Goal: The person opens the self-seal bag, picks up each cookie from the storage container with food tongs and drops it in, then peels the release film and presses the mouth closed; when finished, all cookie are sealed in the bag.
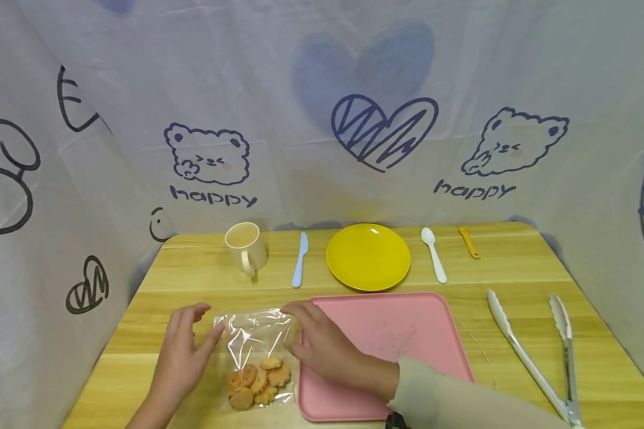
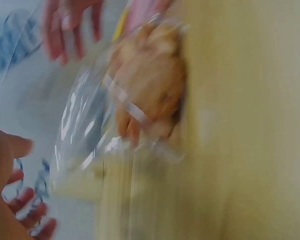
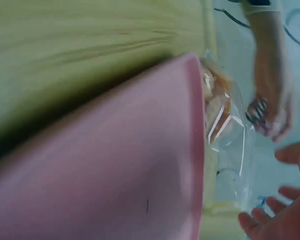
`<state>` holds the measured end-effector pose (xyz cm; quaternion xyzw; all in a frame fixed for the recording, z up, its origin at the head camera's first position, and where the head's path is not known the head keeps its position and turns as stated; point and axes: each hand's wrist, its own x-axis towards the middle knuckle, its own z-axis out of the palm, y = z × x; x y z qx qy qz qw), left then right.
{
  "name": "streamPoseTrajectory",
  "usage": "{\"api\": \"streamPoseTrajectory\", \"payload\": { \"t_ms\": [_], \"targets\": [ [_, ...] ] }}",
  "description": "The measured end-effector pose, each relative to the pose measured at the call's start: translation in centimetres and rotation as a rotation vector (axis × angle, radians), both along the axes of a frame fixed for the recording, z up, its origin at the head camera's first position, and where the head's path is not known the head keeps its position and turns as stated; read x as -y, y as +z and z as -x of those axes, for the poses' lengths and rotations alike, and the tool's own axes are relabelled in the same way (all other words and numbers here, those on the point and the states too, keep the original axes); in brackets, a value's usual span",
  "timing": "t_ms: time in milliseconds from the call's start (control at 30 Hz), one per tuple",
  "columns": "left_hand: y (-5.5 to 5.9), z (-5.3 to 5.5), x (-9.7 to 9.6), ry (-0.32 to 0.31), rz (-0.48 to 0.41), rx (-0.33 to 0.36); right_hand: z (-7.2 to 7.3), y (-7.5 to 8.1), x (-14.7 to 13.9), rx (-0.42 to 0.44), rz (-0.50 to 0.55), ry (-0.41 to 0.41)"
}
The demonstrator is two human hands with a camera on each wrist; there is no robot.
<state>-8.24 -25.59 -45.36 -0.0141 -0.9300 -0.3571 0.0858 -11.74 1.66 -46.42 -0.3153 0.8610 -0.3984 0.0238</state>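
A clear plastic bag lies on the table just left of the pink tray, with several small golden cookies gathered in its lower half. My left hand hovers at the bag's upper left corner, fingers loosely bent and thumb toward the bag. Over the tray's left edge reaches my right hand, its fingertips at the bag's upper right corner. In the right wrist view the fingers of the right hand are spread beside the bag. The left wrist view is blurred, with cookies bulging inside the film.
Along the back stand a cream mug, a light blue knife, a yellow plate, a white spoon and a small orange-yellow utensil. Metal tongs lie spread to the right of the tray. A printed cloth hangs behind the table.
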Motion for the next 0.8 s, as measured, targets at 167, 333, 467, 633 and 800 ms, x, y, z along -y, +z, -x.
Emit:
{"api": "streamPoseTrajectory", "payload": {
  "t_ms": [167,333,467,633,800],
  "targets": [
    [-0.9,-1.8,-2.5,-0.192,0.341,-0.096,-0.7,-0.2,0.3,-0.137,-0.34,0.164],
    [-2.7,-1.8,-3.1,-0.306,0.45,0.021,-0.5,-1.1,0.8,-0.064,-0.55,0.217],
    [-3.5,-1.0,-2.8,-0.348,0.429,0.085,-0.1,-1.2,0.9,-0.03,-0.633,0.235],
    [-4.1,-0.2,-2.4,-0.383,0.43,0.127,0.4,-0.9,1.0,-0.011,-0.677,0.245],
    [-4.3,0.4,-2.1,-0.387,0.437,0.127,0.9,-0.8,1.1,-0.023,-0.718,0.24]
  ]
}}
